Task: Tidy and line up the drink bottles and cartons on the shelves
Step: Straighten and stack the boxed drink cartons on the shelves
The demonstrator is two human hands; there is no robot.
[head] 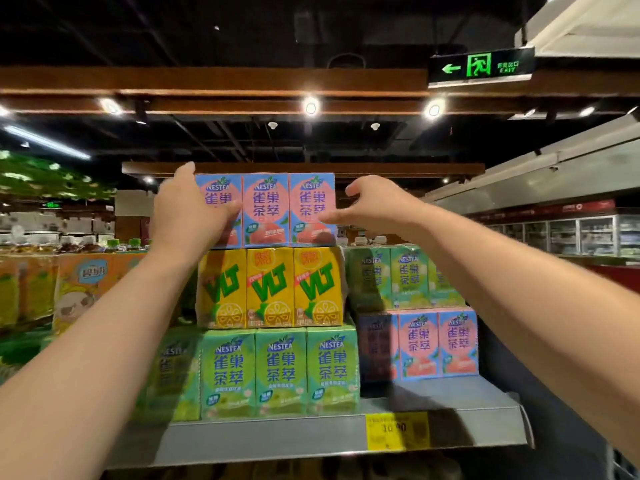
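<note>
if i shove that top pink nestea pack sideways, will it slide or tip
The pink Nestea pack will probably slide as one stiff block: its three cartons look wrapped together. It could tip, since it tops a three-tier stack on the yellow VLT pack. Likely heavy for its size, if full.

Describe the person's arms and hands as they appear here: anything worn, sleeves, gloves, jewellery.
Both forearms are bare along all that shows; no sleeve edge is in view. The left hand and the right hand wear no gloves. No watch, bracelet or ring is visible on the wrists or fingers that show.
</note>
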